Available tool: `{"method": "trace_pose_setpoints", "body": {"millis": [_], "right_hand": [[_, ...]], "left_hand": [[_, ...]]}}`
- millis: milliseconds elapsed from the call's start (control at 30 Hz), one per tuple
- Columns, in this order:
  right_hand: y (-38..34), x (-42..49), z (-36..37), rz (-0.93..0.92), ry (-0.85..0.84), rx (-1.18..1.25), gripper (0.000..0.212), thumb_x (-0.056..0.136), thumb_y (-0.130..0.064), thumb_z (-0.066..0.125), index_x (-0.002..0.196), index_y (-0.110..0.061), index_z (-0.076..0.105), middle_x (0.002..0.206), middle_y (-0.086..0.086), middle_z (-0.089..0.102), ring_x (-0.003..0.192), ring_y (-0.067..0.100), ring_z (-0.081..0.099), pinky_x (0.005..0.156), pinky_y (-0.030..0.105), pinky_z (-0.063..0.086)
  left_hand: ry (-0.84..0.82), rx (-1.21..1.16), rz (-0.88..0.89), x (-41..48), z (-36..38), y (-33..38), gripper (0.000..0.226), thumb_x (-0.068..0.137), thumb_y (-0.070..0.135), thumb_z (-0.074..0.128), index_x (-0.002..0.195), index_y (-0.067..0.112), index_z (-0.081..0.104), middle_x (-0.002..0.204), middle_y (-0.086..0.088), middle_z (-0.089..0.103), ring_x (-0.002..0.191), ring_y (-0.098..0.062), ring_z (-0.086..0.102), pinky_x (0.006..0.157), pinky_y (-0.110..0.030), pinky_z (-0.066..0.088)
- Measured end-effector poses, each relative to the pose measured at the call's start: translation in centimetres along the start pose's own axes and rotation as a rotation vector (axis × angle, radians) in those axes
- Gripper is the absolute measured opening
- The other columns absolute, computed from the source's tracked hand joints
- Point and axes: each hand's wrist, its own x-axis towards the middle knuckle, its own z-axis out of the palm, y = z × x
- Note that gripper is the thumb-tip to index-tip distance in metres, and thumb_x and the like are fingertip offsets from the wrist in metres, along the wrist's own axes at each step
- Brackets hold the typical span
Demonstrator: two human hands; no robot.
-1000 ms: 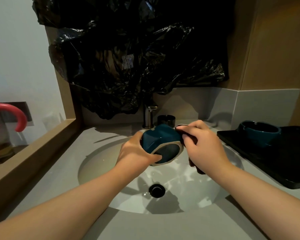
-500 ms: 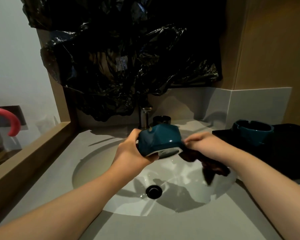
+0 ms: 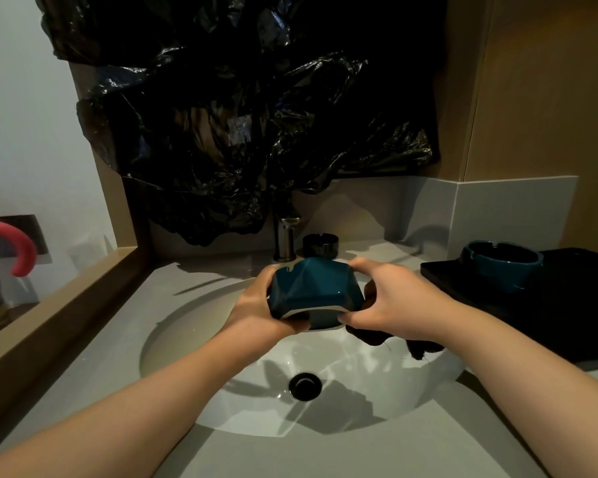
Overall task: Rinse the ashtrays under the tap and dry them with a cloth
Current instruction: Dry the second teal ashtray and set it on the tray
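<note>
Held over the sink, tipped so the base faces the camera: the ashtray. Gripped on its left wall by the left hand, thumb under the base edge, fingers curled behind. Clasped on its right side by the right hand, fingers over the top, thumb at the lower rim, with the cloth bunched beneath the palm and hanging toward the basin.

Probably glazed ceramic: stiff, weighty for its bulk, slick when wet, likely to chip on hard stone (or on the tap just behind). Best taken by the thick faceted walls on opposite sides, not by the notched rim. Best clamped firmly on one side during wiping with the cloth on the other.

Open room below, over the bowl, down to the drain. Tighter at the back: tap and black ashtray side by side near the rear edge. To the right, a tray bearing a second ashtray, close to the right wrist; worth minding on any swing that way. To the left, bare counter, then a raised wooden ledge.
</note>
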Motion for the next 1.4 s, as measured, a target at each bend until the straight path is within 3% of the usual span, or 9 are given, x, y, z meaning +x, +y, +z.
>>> {"method": "trace_pose_setpoints", "body": {"millis": [200,400,500,600,767,1000,1100,1267,1400], "right_hand": [[-1.6,-0.6,-0.3,-0.084,0.124,-0.375,0.057,0.076,-0.048,0.066,0.126,-0.034,0.042,0.064,-0.017,0.044,0.064,0.003,0.049,0.048,0.016,0.033],[-2.0,-0.7,0.2,-0.132,0.173,-0.549,0.05,0.077,-0.048,0.06,0.121,-0.032,0.041,0.086,-0.01,0.056,0.073,0.015,0.05,0.055,0.024,0.038],[-1.8,-0.5,0.4,-0.132,0.125,-0.497,0.054,0.077,-0.051,0.064,0.122,-0.033,0.041,0.088,-0.012,0.06,0.075,0.012,0.053,0.061,0.025,0.046],[-0.3,-0.2,-1.3,0.067,-0.016,-0.039,0.06,0.069,-0.052,0.075,0.119,-0.035,0.047,0.082,-0.01,0.065,0.074,0.004,0.062,0.07,0.026,0.055],[0.2,-0.1,-1.9,0.068,0.335,0.366,0.019,0.077,-0.037,0.073,0.092,-0.028,0.065,0.088,-0.008,0.063,0.081,0.012,0.063,0.061,0.021,0.05],[-1.7,0.1,0.7,-0.223,0.169,-0.007,0.023,0.085,-0.028,0.067,0.107,-0.032,0.068,0.104,-0.017,0.052,0.101,0.007,0.049,0.09,0.034,0.047],[-1.6,-0.3,0.3,-0.246,0.081,-0.115,0.022,0.087,-0.026,0.065,0.108,-0.031,0.069,0.104,-0.013,0.055,0.102,0.01,0.048,0.09,0.034,0.045],[-2.6,-0.1,1.2,-0.33,0.224,-0.239,0.025,0.092,-0.029,0.057,0.115,-0.03,0.067,0.108,-0.01,0.056,0.102,0.013,0.042,0.085,0.035,0.044],[-2.5,-0.2,1.6,-0.366,0.146,-0.194,0.025,0.09,-0.027,0.06,0.114,-0.03,0.068,0.107,-0.012,0.052,0.1,0.012,0.044,0.086,0.034,0.044]], "left_hand": [[0.008,0.187,0.119,-0.6,0.2,0.3,0.079,0.071,0.022,0.079,0.132,0.045,0.035,0.12,0.022,0.052,0.11,0.0,0.052,0.09,-0.018,0.049],[0.056,0.534,0.299,-1.3,0.4,1.7,0.068,0.076,0.024,0.074,0.135,0.03,0.042,0.124,0.01,0.053,0.101,-0.01,0.054,0.08,-0.024,0.05],[0.066,0.529,0.263,-1.2,0.4,1.7,0.061,0.075,0.023,0.075,0.129,0.03,0.047,0.116,0.011,0.056,0.089,-0.006,0.05,0.075,-0.02,0.046],[0.074,0.474,0.158,-1.0,0.2,1.4,0.063,0.074,0.027,0.076,0.128,0.036,0.045,0.103,0.021,0.05,0.089,-0.002,0.046,0.075,-0.016,0.04],[0.049,0.454,0.046,-0.7,0.2,1.1,0.066,0.073,0.025,0.077,0.127,0.042,0.043,0.096,0.022,0.049,0.094,-0.006,0.051,0.078,-0.018,0.043],[0.0,0.512,0.048,-0.6,0.4,1.2,0.064,0.072,0.029,0.076,0.127,0.039,0.044,0.098,0.019,0.049,0.095,-0.009,0.054,0.083,-0.024,0.049],[0.016,0.536,0.03,-0.5,0.4,1.0,0.064,0.072,0.032,0.077,0.126,0.041,0.044,0.097,0.019,0.051,0.093,-0.009,0.054,0.079,-0.022,0.048],[-0.047,0.616,0.13,-0.7,1.0,1.4,0.044,0.074,0.032,0.072,0.112,0.037,0.051,0.091,0.012,0.062,0.081,-0.011,0.06,0.073,-0.031,0.054],[-0.046,0.579,0.078,-0.6,0.8,1.4,0.041,0.073,0.036,0.073,0.108,0.037,0.052,0.091,0.012,0.062,0.084,-0.013,0.061,0.076,-0.033,0.054]]}}
